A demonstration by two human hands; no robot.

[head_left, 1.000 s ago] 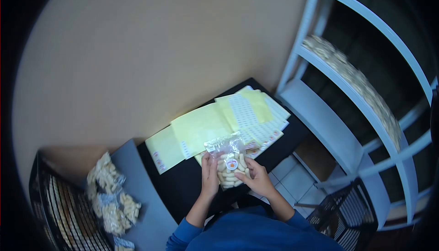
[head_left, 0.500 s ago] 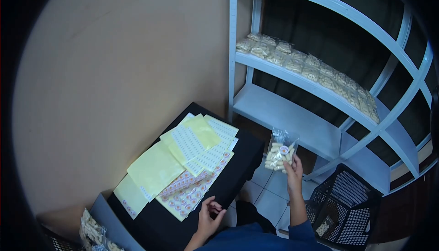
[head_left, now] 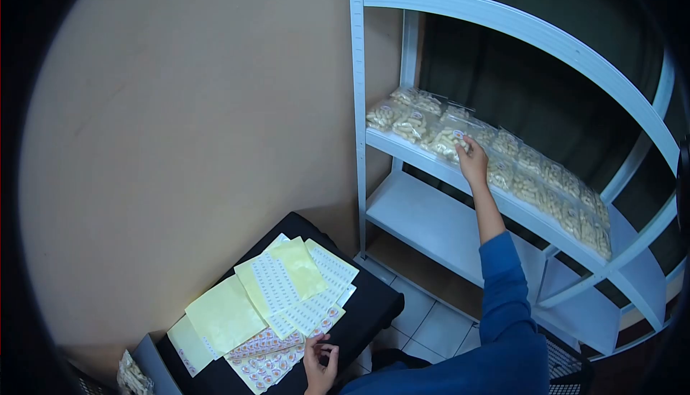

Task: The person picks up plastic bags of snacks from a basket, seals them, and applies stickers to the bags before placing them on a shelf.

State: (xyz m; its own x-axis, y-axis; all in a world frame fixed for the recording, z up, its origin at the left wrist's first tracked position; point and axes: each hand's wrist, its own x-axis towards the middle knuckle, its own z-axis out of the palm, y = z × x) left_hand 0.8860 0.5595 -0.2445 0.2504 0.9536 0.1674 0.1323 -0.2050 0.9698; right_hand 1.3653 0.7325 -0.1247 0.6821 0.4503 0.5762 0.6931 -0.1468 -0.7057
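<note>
My right hand [head_left: 472,161] reaches out to the shelf, closed on the edge of a clear plastic bag [head_left: 447,140] of pale, finger-shaped pieces with a small round sticker. That bag is at the front of the shelf, among rows of similar filled bags [head_left: 528,186]. Low in the view, my left hand [head_left: 320,363] hovers by the near edge of the sticker sheets [head_left: 269,359], which carry round orange-and-white labels. Its fingers are loosely curled and apart from the thumb, with nothing between them. Yellow backing sheets [head_left: 225,314] overlap those label sheets on the black-covered table [head_left: 377,301].
The white metal rack [head_left: 356,107] stands against a dark curtain, with a lower shelf [head_left: 424,226] beneath the bags. A black plastic basket [head_left: 564,366] is on the floor, partly behind my sleeve. At bottom left, another filled bag [head_left: 133,377] lies beside a grey box edge [head_left: 164,366].
My right hand has carried the bag from above the floor up to the shelf. The view has shifted, and my left hand now sits lower, beside the sticker sheets.
</note>
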